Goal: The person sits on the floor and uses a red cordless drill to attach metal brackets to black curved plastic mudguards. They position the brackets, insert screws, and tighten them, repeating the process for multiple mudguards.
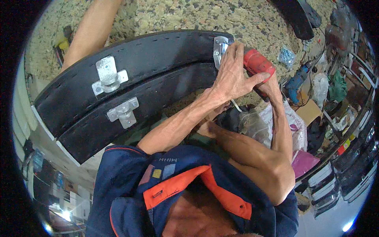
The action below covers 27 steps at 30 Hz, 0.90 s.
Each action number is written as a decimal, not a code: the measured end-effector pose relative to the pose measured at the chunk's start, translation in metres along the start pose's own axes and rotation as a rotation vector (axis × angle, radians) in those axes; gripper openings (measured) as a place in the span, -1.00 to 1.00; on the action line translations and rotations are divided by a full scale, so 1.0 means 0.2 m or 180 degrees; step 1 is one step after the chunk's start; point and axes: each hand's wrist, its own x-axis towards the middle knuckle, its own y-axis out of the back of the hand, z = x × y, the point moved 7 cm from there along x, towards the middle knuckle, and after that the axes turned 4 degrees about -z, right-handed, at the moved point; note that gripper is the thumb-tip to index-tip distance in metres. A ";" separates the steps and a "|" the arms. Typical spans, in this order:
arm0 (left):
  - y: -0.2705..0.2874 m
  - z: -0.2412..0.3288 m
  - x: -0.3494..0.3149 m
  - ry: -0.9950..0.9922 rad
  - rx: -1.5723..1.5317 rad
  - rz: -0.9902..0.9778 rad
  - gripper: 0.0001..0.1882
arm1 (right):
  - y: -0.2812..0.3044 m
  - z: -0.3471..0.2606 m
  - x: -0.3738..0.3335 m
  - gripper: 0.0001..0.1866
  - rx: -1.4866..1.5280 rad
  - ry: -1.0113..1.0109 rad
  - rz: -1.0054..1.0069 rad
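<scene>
Two long, curved black panels, a far one (162, 49) and a near one (169, 85), lie side by side in front of me, with staples along their edges. At the right end of the far panel is a shiny metal bracket (218, 49). My right hand (271, 87) is wrapped round a red and black power drill (257, 63). Bent over the drill's front beside the bracket, my left hand (233, 73) rests its thumb on the red housing; its fingertips and the drill's tip are partly hidden. Further left, metal brackets sit on the far panel (107, 75) and near panel (124, 112).
A bare leg (89, 33) stretches beyond the panels at upper left. On the speckled floor (169, 15) at right are a small bag of screws (286, 57), a blue power tool (298, 79) with a cord, and plastic bags (294, 126). More black pieces (296, 17) lie at upper right.
</scene>
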 end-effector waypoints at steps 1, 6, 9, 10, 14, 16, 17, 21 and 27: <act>0.00 0.00 0.00 0.0020 -0.0068 -0.0020 0.22 | 0.00 -0.01 0.01 -0.55 0.0040 -0.0031 -0.0068; 0.08 0.13 0.02 -0.0390 0.0377 0.0666 -0.06 | 0.07 -0.08 0.06 -0.62 -0.0005 -0.0323 -0.0184; 0.08 0.23 0.10 -0.0797 0.0358 0.0951 -0.41 | 0.12 -0.09 0.05 -0.63 0.0156 -0.0702 -0.0112; 0.07 0.24 0.15 -0.0884 0.0221 0.0981 -0.53 | 0.13 -0.09 0.05 -0.64 0.0011 -0.0796 -0.0162; 0.08 0.20 0.25 -0.0803 0.0234 0.1218 -0.69 | 0.11 -0.06 0.08 -0.64 -0.0787 -0.0952 -0.0445; 0.08 0.19 0.25 -0.0802 0.0210 0.1302 -0.68 | 0.10 -0.04 0.12 -0.64 -0.0953 -0.0945 -0.0529; 0.08 0.18 0.26 -0.0782 0.0206 0.1285 -0.68 | 0.10 -0.07 0.15 -0.63 -0.0931 -0.0626 -0.0516; 0.07 0.16 0.30 -0.0604 0.0247 0.1114 -0.68 | 0.11 -0.08 0.18 -0.58 -0.0511 -0.0951 -0.0523; 0.07 0.16 0.30 -0.0700 0.0321 0.1260 -0.65 | 0.15 -0.13 0.20 -0.57 -0.0267 -0.1145 -0.0419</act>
